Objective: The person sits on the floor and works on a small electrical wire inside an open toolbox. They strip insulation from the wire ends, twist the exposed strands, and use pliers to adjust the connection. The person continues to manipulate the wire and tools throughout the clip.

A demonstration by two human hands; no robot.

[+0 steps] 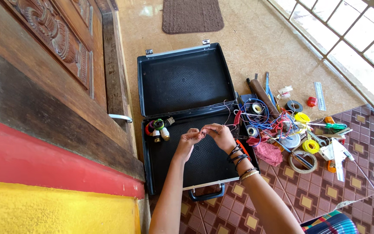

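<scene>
Tiled floor carries an open black toolcase (pixel 182 80); over it, left hand (pixel 188 139) and right hand (pixel 218 134) pinch a thin red wire (pixel 229 126), seemingly light and limp, best held near its end.

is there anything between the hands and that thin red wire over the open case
Nothing visible: the left hand and right hand already pinch the thin red wire above the open black case.
</scene>
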